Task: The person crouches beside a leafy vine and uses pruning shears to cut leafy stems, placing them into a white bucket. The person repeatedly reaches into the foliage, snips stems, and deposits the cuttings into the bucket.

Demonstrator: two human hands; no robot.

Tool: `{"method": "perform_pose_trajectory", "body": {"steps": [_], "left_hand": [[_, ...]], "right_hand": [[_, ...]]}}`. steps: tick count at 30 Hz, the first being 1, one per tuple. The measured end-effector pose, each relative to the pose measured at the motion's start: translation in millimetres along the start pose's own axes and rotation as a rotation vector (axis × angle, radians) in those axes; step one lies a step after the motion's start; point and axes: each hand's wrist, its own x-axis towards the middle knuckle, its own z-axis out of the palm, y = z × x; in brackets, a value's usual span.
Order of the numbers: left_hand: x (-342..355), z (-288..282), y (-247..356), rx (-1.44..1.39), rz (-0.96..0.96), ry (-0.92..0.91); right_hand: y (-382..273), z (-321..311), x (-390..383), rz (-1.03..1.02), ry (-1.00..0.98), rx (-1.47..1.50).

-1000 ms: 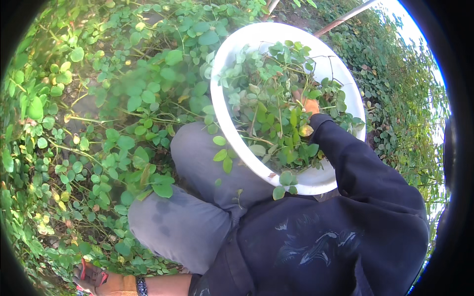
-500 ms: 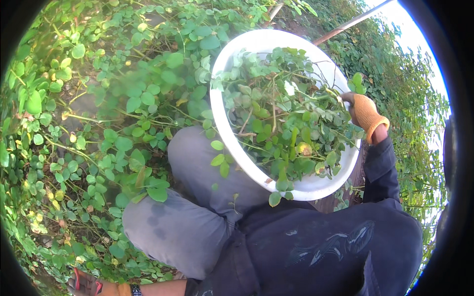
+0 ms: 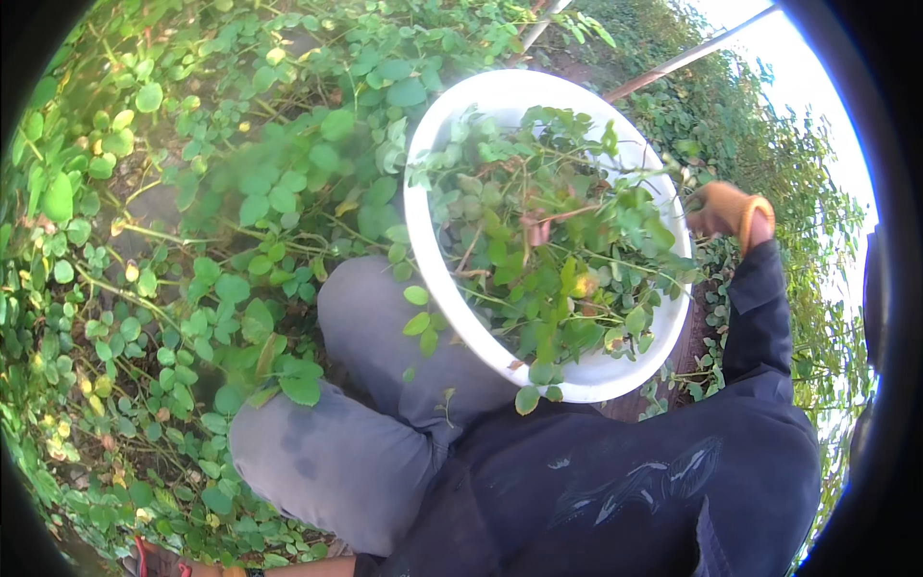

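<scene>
A white tub point(image 3: 452, 298) full of cut leafy stems point(image 3: 519, 260) tilts beside my bent knees. A pinkish bit and a reddish stem lie on top of the cuttings. My right hand point(image 3: 729, 213), in an orange and brown glove, is just outside the tub's right rim; its fingers look loosely apart, with nothing seen in them, though motion softens them. At the lower left edge is my left hand point(image 3: 165, 565), partly cut off by the picture's edge. Red strips show around it, and I cannot make out whether they belong to a tool or the glove.
Dense low leafy plants point(image 3: 192, 317) with thin stems cover the ground on the left and up to my grey-trousered legs point(image 3: 336, 462). A pole point(image 3: 692, 62) slants across the upper right. Taller foliage point(image 3: 817, 288) stands along the right side.
My right hand has drawn away to the right from the tub's rim. Cuttings in the tub have shifted, baring the pinkish bit. My left hand has slipped lower, further out of the picture.
</scene>
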Motion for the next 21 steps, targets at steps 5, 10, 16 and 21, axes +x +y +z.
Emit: {"method": "perform_pose_trajectory", "body": {"steps": [5, 10, 16, 21], "left_hand": [[-4.1, 11.2, 0.7, -0.377, -0.259, 0.001], [-2.9, 20.8, -0.4, -0.502, -0.344, -0.027], [0.5, 21.4, -4.9, -0.599, -0.386, -0.056], [3.2, 11.6, -3.0, -0.676, -0.387, -0.086]], "right_hand": [[-3.1, 25.1, -13.8, -0.604, -0.062, 0.261], [41.7, -9.6, -27.6, -0.371, 0.445, 0.474], [34.3, -42.1, -33.3, -0.352, 0.503, 0.524], [-60.7, 27.2, 22.5, -0.511, -0.016, 0.367]]}}
